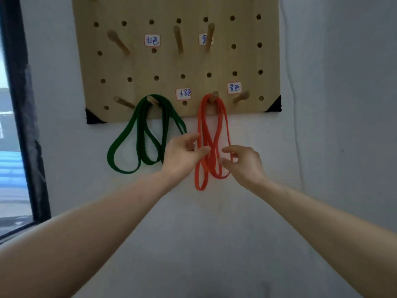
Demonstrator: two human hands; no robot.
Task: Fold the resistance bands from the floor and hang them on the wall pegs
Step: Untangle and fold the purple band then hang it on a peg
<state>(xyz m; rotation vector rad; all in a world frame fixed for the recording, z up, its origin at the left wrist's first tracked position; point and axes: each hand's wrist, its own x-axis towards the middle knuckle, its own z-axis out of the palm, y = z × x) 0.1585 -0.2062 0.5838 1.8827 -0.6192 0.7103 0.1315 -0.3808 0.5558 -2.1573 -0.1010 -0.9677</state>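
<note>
**Both hands at the orange band**

The left hand (184, 157) is loose and open, with its fingertips touching the long orange rubber band (209, 166). The right hand (242, 163) curls just beside the right strands. I cannot tell if it pinches one.

The band hangs straight down between the hands from a round wooden peg (213, 96) above them. A dark green rubber band (165, 130) hangs to the left.

On the light wooden pegboard (129, 61), white paper labels read 绿色 (183, 94) and 紫色 (234, 88).

Wooden pegboard (193, 65) on grey wall (322, 104), with wooden pegs (178, 39) and handwritten labels (152, 40). On lower peg (153, 100), looped green band (164, 130); on neighbouring peg (214, 96) at right, looped orange band (200, 121).
</note>
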